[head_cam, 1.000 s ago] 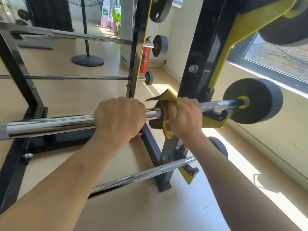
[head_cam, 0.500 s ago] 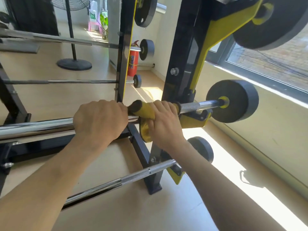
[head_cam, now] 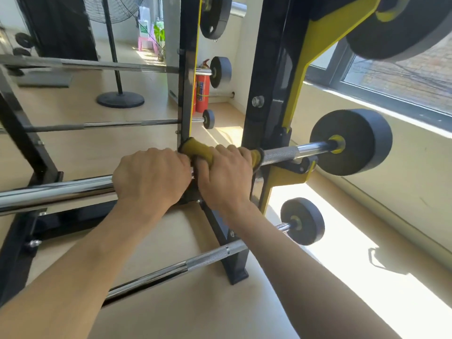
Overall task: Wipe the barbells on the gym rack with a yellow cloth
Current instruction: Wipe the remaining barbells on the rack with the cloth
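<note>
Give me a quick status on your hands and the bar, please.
Left hand grips the chrome steel barbell. Right hand holds the yellow cloth wrapped round it. Black rack upright close on the right.

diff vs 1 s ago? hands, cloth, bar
The right hand, gripping the yellow cloth wrapped round the barbell, slid left along the bar from beside the rack upright until it met the left hand. The cloth's loose corner, sticking up earlier, now lies wrapped on the bar. Unchanged: the left hand grips the bar in the same spot, and the bar sits in its yellow hook. Nothing was let go.
</note>
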Demonstrator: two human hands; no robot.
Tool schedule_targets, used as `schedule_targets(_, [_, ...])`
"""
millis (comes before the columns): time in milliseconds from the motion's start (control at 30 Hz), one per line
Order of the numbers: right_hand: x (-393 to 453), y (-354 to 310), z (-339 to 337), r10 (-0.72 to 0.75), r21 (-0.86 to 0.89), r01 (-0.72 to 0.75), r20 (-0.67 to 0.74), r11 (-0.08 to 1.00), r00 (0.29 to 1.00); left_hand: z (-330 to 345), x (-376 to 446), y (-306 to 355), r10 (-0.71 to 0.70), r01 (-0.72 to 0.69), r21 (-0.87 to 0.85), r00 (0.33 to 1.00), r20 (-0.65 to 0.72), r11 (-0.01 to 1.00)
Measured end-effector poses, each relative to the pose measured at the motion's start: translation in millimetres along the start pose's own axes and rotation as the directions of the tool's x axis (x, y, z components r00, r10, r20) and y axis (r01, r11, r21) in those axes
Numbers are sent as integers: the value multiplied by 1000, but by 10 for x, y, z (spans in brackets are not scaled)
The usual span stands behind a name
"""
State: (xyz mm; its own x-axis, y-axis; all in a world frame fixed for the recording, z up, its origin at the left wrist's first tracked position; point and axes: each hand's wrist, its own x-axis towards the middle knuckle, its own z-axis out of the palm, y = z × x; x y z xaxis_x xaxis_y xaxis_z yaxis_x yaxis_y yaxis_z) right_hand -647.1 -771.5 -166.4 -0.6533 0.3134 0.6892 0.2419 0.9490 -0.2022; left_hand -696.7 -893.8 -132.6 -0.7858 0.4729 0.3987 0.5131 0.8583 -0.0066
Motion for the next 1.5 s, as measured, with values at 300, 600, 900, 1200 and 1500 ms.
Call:
schedule_targets(300, [-21,1075,-238,87,-17,-88,-41,996,995,-46,-15,0,14,-13,34,1000,-23,999])
schedule_targets(600, [-151,47,58,-126,194,139,-81,971,989,8,-13,0,-14,13,-25,998,-54,1000])
schedule_targets(900, [25,852,-128,305,49,-301,-157,952,939,-4,-53,-11,42,-37,83,997,-59,996])
schedule_targets(1200, [140,437,-181,673,117,-684,126,720,729,53,-29,-11,-2,7,33,988,-153,999])
schedule_targets(1500, [88,151,-228,447,-494,-270,286,827,848,111,-6,6,-37,28,-66,990,-136,997])
